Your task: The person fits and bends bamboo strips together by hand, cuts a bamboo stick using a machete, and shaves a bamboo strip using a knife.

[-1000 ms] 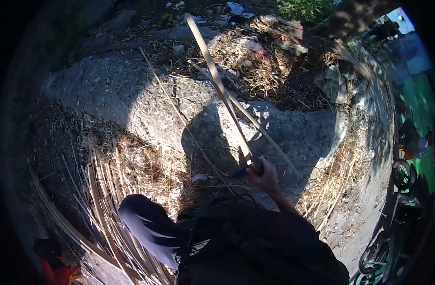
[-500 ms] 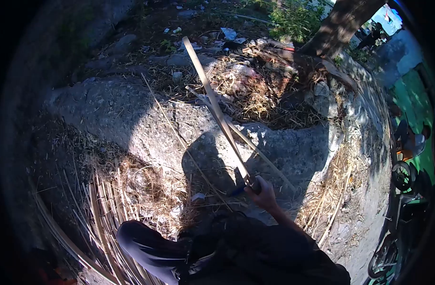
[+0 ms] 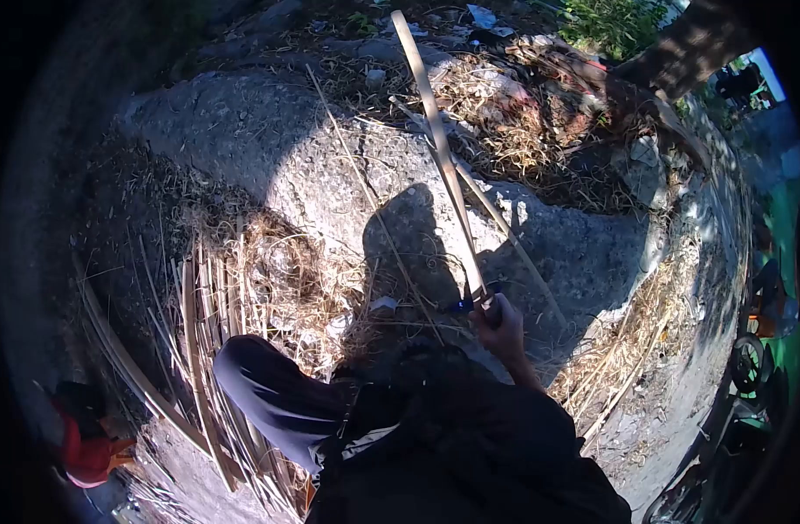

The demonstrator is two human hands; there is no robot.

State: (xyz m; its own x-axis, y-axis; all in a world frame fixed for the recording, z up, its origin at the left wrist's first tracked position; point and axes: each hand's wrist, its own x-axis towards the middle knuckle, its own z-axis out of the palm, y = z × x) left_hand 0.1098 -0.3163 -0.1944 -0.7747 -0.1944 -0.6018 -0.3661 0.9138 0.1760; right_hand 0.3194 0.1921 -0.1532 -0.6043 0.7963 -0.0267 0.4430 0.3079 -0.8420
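My right hand [image 3: 502, 330] is closed around the lower end of a long, pale, flat bamboo strip [image 3: 436, 131], which points up and away from me. Something dark and blue [image 3: 461, 306] shows beside the strip at my fingers; it is too small and shaded to make out. A second, thinner strip [image 3: 509, 229] lies aslant on the rock and passes behind the one I hold. Left of it a thin stick [image 3: 354, 163] leans across the rock. My left hand is out of sight.
A large grey rock [image 3: 330, 188] spans the ground ahead. Long split strips [image 3: 192, 323] lie bundled beside my bent knee [image 3: 269, 384]. Dry shavings [image 3: 278, 262] cover the ground. A tree trunk [image 3: 688, 48] stands at upper right, a person in red [image 3: 85, 450] at lower left, motorcycles [image 3: 749, 362] at right.
My view has tilted down and turned left, so the scene sits higher and further right. A person in red has come into view at lower left. My right hand keeps its hold on the strip.
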